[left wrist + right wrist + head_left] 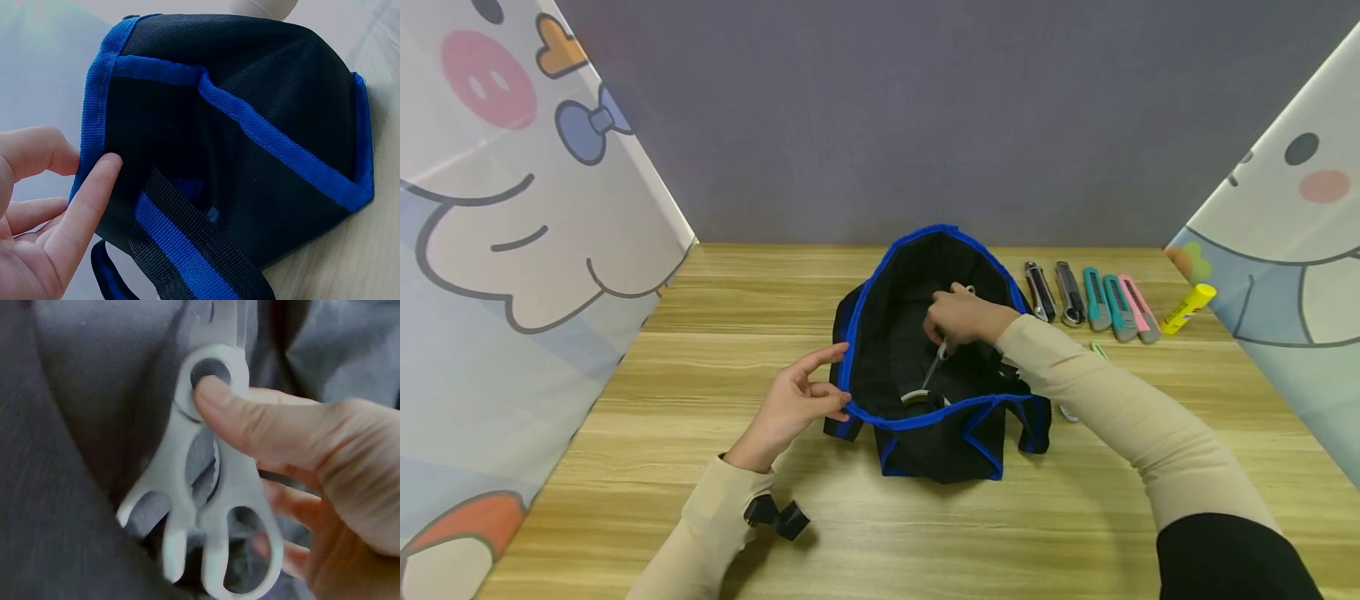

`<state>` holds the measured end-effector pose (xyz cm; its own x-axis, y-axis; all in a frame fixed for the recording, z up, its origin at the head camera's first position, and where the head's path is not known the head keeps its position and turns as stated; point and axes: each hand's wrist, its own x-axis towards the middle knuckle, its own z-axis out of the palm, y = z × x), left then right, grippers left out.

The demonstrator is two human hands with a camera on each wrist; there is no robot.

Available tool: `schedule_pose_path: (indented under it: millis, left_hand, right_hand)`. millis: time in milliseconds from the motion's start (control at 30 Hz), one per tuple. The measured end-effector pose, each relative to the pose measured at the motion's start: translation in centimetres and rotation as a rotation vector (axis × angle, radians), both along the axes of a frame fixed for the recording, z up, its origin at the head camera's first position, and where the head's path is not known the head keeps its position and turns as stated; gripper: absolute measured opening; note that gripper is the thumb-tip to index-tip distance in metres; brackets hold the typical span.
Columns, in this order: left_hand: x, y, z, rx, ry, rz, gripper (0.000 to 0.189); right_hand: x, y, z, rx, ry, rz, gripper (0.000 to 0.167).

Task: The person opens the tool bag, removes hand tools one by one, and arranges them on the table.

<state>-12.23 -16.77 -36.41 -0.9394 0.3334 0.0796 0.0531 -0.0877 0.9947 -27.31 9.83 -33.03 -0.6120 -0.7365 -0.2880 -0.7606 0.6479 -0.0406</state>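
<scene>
A black fabric bag (942, 442) with blue trim stands with its mouth wide on the table. My left hand (790, 406) pinches the bag's left rim between thumb and fingers; the left wrist view shows that hand (47, 219) at the blue edge. Inside the bag, my right hand (964, 318) holds a pair of scissors (941, 353). In the right wrist view the thumb of my right hand (281, 434) presses on the pivot of the light-grey scissors (240, 481), with fingers behind. A pale curved item (914, 396) lies inside the bag, partly hidden.
Right of the bag lie several utility knives: dark ones (1070, 293), teal ones (1120, 308) and a pink one (1138, 308). A yellow glue stick (1188, 308) is beside them. A small green item (1099, 350) is partly covered by my right sleeve. A grey wall stands behind the table (752, 317).
</scene>
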Motion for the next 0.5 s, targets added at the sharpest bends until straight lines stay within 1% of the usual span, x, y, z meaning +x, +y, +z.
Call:
schedule_pose_path:
  millis: [100,167,267,367,500]
  left_hand:
    - [0.0,0.0,0.0,-0.005,0.002,0.003,0.067]
    - [0.0,0.0,0.0,-0.005,0.001,0.003,0.067]
    - [0.0,-0.1,0.0,-0.006,0.000,0.004,0.067]
    - [0.0,-0.1,0.0,-0.009,0.001,0.006,0.067]
    - [0.0,-0.2,-0.1,-0.011,-0.001,0.007,0.067]
  right_hand:
    - [0.1,0.4,0.8,-0.031,-0.108,-0.023,0.020]
    - [0.1,0.6,1.4,-0.061,-0.147,-0.031,0.018]
    - [0.0,0.9,2.4,-0.114,-0.174,-0.028,0.014]
    - [-0.1,1.4,3.3,-0.187,-0.196,-0.006,0.011]
    - [-0.2,2.3,4.0,-0.292,-0.213,0.015,0.011]
